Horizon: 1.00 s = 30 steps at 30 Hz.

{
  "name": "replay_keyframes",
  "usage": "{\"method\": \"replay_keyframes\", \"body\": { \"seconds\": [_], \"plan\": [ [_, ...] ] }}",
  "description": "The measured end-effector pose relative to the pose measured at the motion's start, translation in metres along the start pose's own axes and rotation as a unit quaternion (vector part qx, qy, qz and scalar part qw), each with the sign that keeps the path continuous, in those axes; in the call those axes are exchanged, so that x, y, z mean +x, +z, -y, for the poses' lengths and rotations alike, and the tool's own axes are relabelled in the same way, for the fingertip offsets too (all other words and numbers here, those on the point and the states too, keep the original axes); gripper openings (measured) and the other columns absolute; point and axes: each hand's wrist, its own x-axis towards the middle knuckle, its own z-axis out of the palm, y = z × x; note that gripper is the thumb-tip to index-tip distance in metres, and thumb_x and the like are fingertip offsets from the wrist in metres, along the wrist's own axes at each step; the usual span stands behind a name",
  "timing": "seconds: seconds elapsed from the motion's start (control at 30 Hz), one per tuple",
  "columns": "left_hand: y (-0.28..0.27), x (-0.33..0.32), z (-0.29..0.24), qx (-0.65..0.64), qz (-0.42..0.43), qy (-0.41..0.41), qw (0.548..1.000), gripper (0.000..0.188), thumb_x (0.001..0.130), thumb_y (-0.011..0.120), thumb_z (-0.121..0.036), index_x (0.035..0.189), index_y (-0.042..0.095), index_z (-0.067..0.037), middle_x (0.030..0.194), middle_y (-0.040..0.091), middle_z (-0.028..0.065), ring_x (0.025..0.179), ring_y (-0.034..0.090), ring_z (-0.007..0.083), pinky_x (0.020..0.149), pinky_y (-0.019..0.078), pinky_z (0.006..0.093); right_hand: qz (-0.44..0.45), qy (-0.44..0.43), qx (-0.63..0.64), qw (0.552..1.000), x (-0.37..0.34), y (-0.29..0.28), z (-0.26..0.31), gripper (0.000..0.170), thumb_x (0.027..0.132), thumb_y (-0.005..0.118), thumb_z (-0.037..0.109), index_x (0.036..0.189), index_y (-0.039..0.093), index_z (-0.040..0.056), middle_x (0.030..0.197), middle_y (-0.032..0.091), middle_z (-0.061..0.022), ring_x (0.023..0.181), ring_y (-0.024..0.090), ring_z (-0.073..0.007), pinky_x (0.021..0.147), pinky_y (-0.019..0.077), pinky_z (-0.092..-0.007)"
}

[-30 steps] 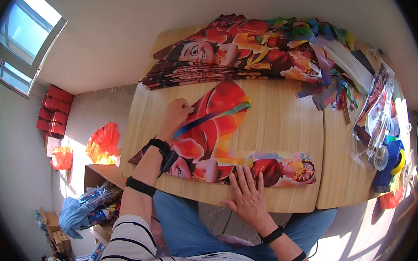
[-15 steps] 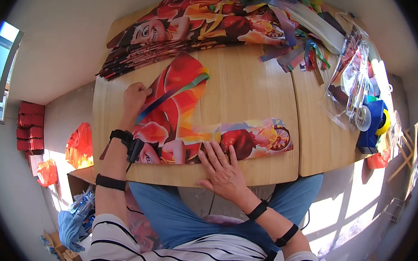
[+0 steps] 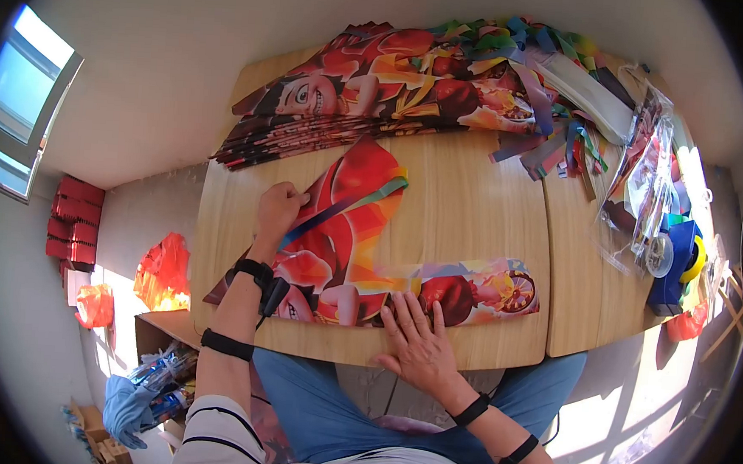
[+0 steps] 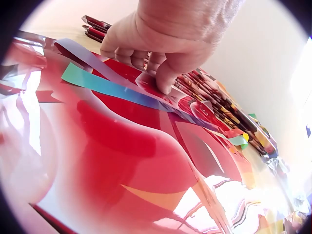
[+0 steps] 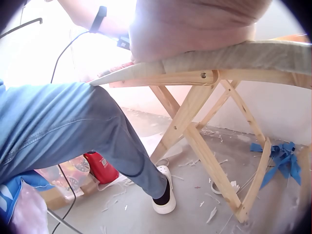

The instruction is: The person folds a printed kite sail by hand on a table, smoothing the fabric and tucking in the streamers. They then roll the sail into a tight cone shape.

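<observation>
Wooden table [image 3: 475, 204], mid-frame. Left hand [image 3: 279, 212]: fingers curled, apparently pinching the printed sheet [image 3: 305, 266] at its left edge; grip partly hidden. Right hand [image 3: 422, 354]: fingers straight, slightly spread, resting on the sheet's lower part. Ribbon [image 3: 389, 187] crosses the sheet; stacked prints [image 3: 345, 103] lie above, tape dispenser [image 3: 674, 272] at frame right.

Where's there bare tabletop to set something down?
Bare wood lies between the printed stack, the spread sheet and the table seam; a smaller patch between seam and blue tape dispenser. Ribbons and plastic sleeves crowd the far right.
</observation>
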Motion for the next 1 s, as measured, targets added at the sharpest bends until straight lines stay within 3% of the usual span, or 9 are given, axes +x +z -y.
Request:
{"method": "replay_keyframes", "body": {
  "seconds": [0.03, 0.43, 0.53, 0.63, 0.73, 0.83, 0.93, 1.0],
  "plan": [
    [0.001, 0.0, 0.001, 0.004, 0.006, -0.007, 1.0, 0.028, 0.083, 0.083, -0.027, 0.079, 0.071, -0.002, 0.077, 0.071, 0.0178, 0.076, 0.07, 0.0361, 0.07, 0.052, 0.0477, 0.001, 0.0, -0.002, 1.0, -0.001, 0.0, 0.0, 0.092, 0.093, 0.063, 0.065, 0.163, 0.043, 0.0084, 0.175, 0.029, -0.018, 0.164, 0.022, -0.0343, 0.13, 0.0105, -0.0633],
    [0.0, -0.002, 0.002, 0.003, 0.012, -0.014, 1.0, 0.023, 0.083, 0.084, -0.027, 0.08, 0.073, -0.007, 0.081, 0.074, 0.0154, 0.082, 0.073, 0.0353, 0.073, 0.0546, 0.048, 0.015, 0.002, -0.009, 1.0, 0.001, -0.001, 0.001, 0.09, 0.094, 0.062, 0.065, 0.163, 0.044, 0.0101, 0.175, 0.028, -0.0145, 0.164, 0.021, -0.0317, 0.129, 0.011, -0.0652],
    [0.002, -0.005, -0.001, -0.003, -0.01, -0.004, 1.0, 0.021, 0.084, 0.084, -0.018, 0.08, 0.072, -0.001, 0.072, 0.071, 0.0127, 0.069, 0.068, 0.0252, 0.067, 0.0516, 0.0416, 0.015, 0.003, -0.006, 1.0, 0.0, -0.001, 0.001, 0.092, 0.094, 0.062, 0.066, 0.163, 0.043, 0.01, 0.176, 0.028, -0.0142, 0.164, 0.021, -0.0315, 0.129, 0.0107, -0.0651],
    [0.002, -0.004, 0.0, 0.001, -0.013, 0.003, 1.0, 0.021, 0.083, 0.084, -0.018, 0.081, 0.072, -0.001, 0.073, 0.072, 0.0129, 0.07, 0.069, 0.0264, 0.068, 0.0519, 0.042, 0.012, 0.001, -0.008, 1.0, 0.0, 0.0, 0.001, 0.093, 0.093, 0.062, 0.067, 0.164, 0.043, 0.0098, 0.175, 0.029, -0.0142, 0.164, 0.021, -0.0316, 0.129, 0.0108, -0.0652],
    [0.001, -0.003, -0.001, 0.01, -0.012, -0.01, 1.0, 0.023, 0.082, 0.085, -0.027, 0.082, 0.072, -0.008, 0.084, 0.075, 0.015, 0.087, 0.073, 0.0376, 0.077, 0.055, 0.049, 0.014, 0.0, -0.009, 1.0, 0.0, -0.002, 0.001, 0.093, 0.093, 0.062, 0.067, 0.164, 0.042, 0.0095, 0.175, 0.029, -0.0142, 0.164, 0.021, -0.0316, 0.129, 0.0112, -0.0654],
    [-0.002, -0.007, -0.01, 0.029, -0.015, -0.03, 0.999, 0.023, 0.081, 0.084, -0.026, 0.083, 0.071, -0.007, 0.085, 0.075, 0.016, 0.088, 0.073, 0.0388, 0.077, 0.055, 0.0495, 0.016, 0.0, -0.009, 1.0, 0.0, -0.004, 0.002, 0.094, 0.093, 0.063, 0.067, 0.164, 0.042, 0.0092, 0.175, 0.029, -0.0144, 0.164, 0.021, -0.0315, 0.129, 0.0115, -0.0654],
    [0.004, -0.005, -0.008, 0.016, -0.062, -0.022, 0.998, 0.021, 0.081, 0.082, -0.02, 0.082, 0.072, -0.001, 0.074, 0.072, 0.0151, 0.074, 0.071, 0.0329, 0.071, 0.0533, 0.0452, 0.012, -0.002, -0.004, 1.0, 0.0, -0.004, 0.001, 0.095, 0.092, 0.064, 0.066, 0.164, 0.042, 0.0091, 0.175, 0.029, -0.0149, 0.164, 0.021, -0.0317, 0.129, 0.0115, -0.0654],
    [0.003, -0.002, -0.007, 0.015, -0.07, -0.032, 0.997, 0.019, 0.083, 0.08, -0.019, 0.086, 0.072, -0.001, 0.081, 0.073, 0.0166, 0.078, 0.071, 0.0332, 0.074, 0.0539, 0.0447, 0.016, -0.001, -0.003, 1.0, 0.001, -0.004, 0.001, 0.095, 0.091, 0.065, 0.066, 0.164, 0.042, 0.0092, 0.175, 0.029, -0.0152, 0.165, 0.021, -0.0319, 0.129, 0.0112, -0.0654]
  ]
}}
